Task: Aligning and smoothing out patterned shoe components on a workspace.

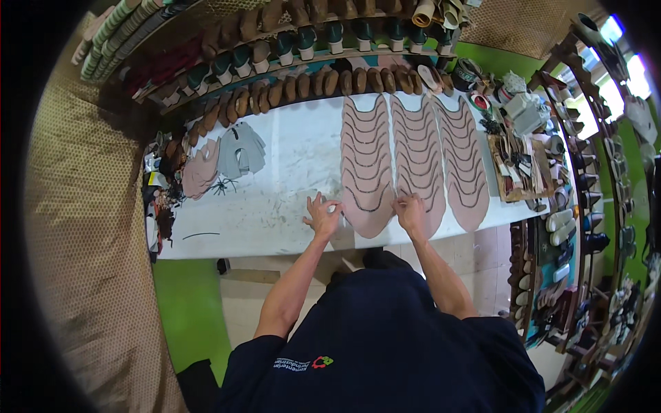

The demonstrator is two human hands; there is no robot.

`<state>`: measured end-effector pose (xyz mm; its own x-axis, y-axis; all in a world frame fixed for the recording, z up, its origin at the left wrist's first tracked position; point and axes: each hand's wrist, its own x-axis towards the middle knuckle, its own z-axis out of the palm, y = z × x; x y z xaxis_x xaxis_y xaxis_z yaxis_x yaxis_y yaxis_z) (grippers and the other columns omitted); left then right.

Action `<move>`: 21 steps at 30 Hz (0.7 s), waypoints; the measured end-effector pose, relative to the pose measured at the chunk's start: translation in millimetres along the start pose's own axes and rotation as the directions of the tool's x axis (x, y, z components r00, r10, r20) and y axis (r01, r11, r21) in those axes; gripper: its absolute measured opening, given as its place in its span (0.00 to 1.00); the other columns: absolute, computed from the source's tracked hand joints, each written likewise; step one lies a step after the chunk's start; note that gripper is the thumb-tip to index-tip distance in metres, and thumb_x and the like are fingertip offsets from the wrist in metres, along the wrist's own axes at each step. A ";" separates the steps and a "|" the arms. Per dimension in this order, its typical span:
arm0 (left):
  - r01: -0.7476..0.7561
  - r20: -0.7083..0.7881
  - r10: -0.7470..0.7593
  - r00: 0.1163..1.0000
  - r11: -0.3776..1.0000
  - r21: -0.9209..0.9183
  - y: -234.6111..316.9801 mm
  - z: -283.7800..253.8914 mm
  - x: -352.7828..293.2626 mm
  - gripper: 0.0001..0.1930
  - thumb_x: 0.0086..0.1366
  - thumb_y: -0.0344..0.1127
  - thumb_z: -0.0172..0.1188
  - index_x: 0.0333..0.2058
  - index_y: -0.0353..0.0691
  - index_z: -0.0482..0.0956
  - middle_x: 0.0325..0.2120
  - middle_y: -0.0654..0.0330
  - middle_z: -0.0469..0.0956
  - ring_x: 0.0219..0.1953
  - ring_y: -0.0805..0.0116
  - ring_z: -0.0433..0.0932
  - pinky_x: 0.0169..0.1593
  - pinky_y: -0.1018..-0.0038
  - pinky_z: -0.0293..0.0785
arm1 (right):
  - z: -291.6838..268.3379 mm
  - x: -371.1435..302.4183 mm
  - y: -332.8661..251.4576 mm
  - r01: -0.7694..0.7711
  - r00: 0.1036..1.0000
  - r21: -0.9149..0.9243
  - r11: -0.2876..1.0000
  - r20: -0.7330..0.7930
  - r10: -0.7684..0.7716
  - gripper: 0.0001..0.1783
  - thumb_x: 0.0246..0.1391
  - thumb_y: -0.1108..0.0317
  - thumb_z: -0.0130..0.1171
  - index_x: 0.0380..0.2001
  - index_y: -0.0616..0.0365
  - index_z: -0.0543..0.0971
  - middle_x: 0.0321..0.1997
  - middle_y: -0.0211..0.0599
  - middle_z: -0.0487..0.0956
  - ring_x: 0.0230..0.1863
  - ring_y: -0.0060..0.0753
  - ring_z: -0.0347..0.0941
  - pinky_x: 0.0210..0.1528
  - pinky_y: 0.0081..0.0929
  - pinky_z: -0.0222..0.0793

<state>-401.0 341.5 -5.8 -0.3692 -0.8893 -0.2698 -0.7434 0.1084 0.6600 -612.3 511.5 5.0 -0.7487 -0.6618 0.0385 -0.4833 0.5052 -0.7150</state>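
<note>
Three long rows of overlapping pink, U-shaped shoe upper pieces (458,158) lie on the white table, each piece with a dark line along its inner curve. At the near end of the left row, the last shoe upper piece (367,221) rests between my hands. My left hand (323,215) pinches its left edge with thumb and forefinger, the other fingers spread. On the opposite edge, my right hand (412,213) has its fingertips closed, partly over the middle row.
Grey cut pieces (242,151) and pink cut pieces (200,172) lie at the left. A thin dark strip (201,235) sits near the front edge. Shoe lasts (303,85) line the back; a wooden board with tools (520,168) stands right. Racks of shoes (585,182) flank the table.
</note>
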 end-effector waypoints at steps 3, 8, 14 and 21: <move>0.042 -0.018 -0.041 0.999 0.999 0.034 3.3 6.8 5.1 0.11 0.60 0.53 0.73 0.39 0.62 0.92 0.77 0.58 0.61 0.82 0.44 0.40 0.66 0.13 0.35 | -2.9 11.3 -4.6 -0.043 0.998 -0.066 0.997 0.044 0.046 0.15 0.54 0.56 0.74 0.37 0.56 0.91 0.45 0.50 0.83 0.52 0.57 0.77 0.57 0.49 0.72; 0.053 -0.043 -0.051 0.998 0.998 0.041 10.3 14.2 11.1 0.10 0.61 0.53 0.72 0.38 0.62 0.93 0.77 0.55 0.61 0.82 0.43 0.39 0.65 0.12 0.34 | -4.8 25.2 -3.5 -0.043 0.998 -0.093 0.995 0.051 0.048 0.14 0.53 0.57 0.74 0.36 0.55 0.91 0.45 0.46 0.83 0.52 0.55 0.76 0.56 0.49 0.72; 0.069 -0.067 -0.067 0.996 0.997 0.036 14.2 19.4 17.0 0.10 0.61 0.53 0.72 0.37 0.60 0.93 0.77 0.53 0.60 0.82 0.43 0.38 0.65 0.12 0.33 | 2.5 26.4 2.4 -0.013 1.000 -0.117 0.993 0.016 0.015 0.12 0.52 0.58 0.75 0.33 0.54 0.91 0.42 0.42 0.82 0.51 0.51 0.75 0.56 0.47 0.71; 0.089 -0.072 -0.084 0.994 0.993 0.077 12.7 21.0 18.8 0.09 0.61 0.50 0.72 0.36 0.58 0.93 0.78 0.54 0.60 0.82 0.43 0.38 0.66 0.12 0.32 | 6.5 26.7 0.0 -0.084 0.991 -0.146 0.986 0.087 0.098 0.11 0.52 0.57 0.71 0.31 0.52 0.90 0.48 0.39 0.82 0.54 0.49 0.75 0.57 0.47 0.70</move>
<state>-429.0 335.5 -17.2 -0.2641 -0.9251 -0.2728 -0.8140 0.0621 0.5775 -629.4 490.3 1.5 -0.7502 -0.6547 -0.0922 -0.4795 0.6348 -0.6059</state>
